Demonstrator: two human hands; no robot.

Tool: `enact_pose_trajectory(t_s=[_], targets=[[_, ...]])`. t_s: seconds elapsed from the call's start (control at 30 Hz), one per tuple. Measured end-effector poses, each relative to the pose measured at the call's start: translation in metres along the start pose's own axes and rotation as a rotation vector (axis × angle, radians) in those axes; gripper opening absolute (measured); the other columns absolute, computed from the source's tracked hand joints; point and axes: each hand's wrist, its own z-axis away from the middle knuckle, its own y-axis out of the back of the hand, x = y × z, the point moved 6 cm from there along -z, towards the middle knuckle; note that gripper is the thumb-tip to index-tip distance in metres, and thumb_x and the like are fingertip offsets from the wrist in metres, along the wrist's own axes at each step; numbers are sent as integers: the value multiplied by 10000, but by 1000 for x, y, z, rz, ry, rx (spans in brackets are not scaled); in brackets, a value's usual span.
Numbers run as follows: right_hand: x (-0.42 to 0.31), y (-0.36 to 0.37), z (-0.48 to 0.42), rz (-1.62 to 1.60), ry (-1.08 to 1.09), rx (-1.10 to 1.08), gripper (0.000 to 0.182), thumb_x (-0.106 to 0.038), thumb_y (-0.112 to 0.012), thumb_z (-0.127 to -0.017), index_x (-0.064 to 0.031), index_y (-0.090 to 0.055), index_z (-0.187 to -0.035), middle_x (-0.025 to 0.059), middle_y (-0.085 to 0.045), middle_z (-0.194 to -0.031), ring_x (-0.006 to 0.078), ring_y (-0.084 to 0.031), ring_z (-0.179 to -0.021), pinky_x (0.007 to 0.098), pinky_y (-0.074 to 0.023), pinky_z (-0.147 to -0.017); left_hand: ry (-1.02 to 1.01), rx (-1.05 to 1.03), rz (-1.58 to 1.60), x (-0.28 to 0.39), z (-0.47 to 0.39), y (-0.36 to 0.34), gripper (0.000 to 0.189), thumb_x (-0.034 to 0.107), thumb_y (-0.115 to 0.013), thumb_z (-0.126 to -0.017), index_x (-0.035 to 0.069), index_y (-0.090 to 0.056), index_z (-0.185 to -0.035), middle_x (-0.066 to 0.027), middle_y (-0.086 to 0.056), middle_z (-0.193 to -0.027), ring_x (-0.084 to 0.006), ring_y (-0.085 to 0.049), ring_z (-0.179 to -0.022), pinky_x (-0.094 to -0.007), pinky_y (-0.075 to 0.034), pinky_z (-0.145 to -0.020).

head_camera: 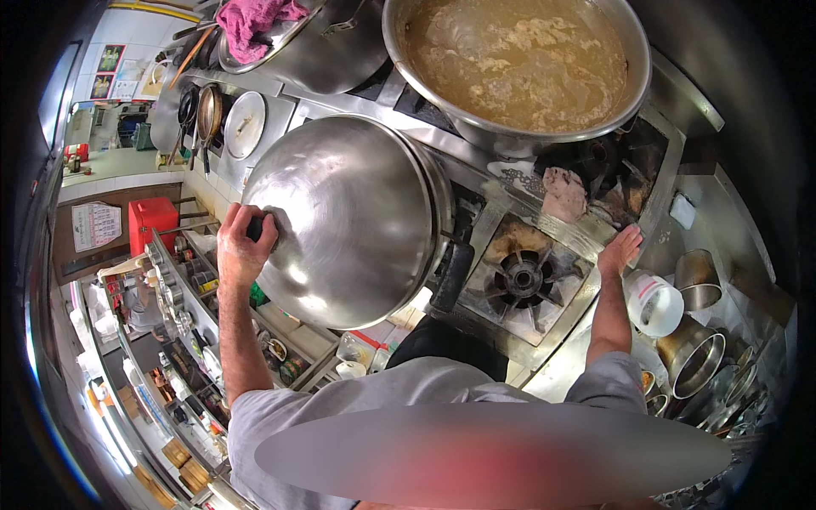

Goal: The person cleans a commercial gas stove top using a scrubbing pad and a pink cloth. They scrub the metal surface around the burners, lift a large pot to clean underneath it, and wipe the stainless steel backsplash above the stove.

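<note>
My left hand (245, 245) grips the dark knob (256, 228) of a large domed metal lid (347, 217). Beneath the lid's rim shows the edge of a metal pan (440, 191), with a black side handle (454, 277) pointing towards me; what the pan holds is hidden. My right hand (618, 250) is extended flat at the right edge of the stove, with nothing in it. Close by that hand are a crumpled pinkish-grey cloth (564, 194) on the stove top and a bare gas burner (524, 278).
A wide pot of cloudy brown broth (519, 64) stands at the back. Left of it, a pink cloth (255, 25) lies on another large pot (325, 57). A translucent white container (655, 305) and metal pots (692, 357) crowd the right side. Shelving (185, 306) runs along the left.
</note>
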Motion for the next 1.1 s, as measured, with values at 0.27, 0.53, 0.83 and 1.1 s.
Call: enact_pose_trajectory(t_s=[0.27,0.53,0.83,1.1], targets=[[-6,6,3,-4,6,21,964,86,-552,-709,-19,-18,-1505,189,-18,-1576,392,-17,-1454,512,-50,-1164,-11,73,15,0,16,-6,130,109,-703,-770,42,-631,-854,-124,-581,-790,-310,-618,-683,-377,-503,-626],[-8,8,4,-10,3,7,938,98,-536,-725,-23,-30,-1505,191,-29,-1576,388,-20,-1456,515,-53,-1166,0,105,1,2,15,-9,125,111,-695,-776,35,-622,-842,-126,-580,-792,-315,-617,-687,-380,-503,-634],[2,1,2,-20,-8,50,996,126,-552,-681,-30,-18,-1508,188,-18,-1579,387,-14,-1459,499,-43,-1169,-31,-11,37,-18,-53,22,391,314,-815,-737,24,-655,-945,-96,-614,-852,-249,-611,-763,-345,-486,-680],[-14,17,8,21,-28,-19,1013,98,-593,-685,-29,-15,-1507,176,-11,-1582,376,-15,-1460,508,-62,-1164,92,336,-88,-91,-336,9,1035,662,-746,-654,75,-382,-1425,-247,-424,-1368,-358,-383,-1323,-421,-357,-1074]])
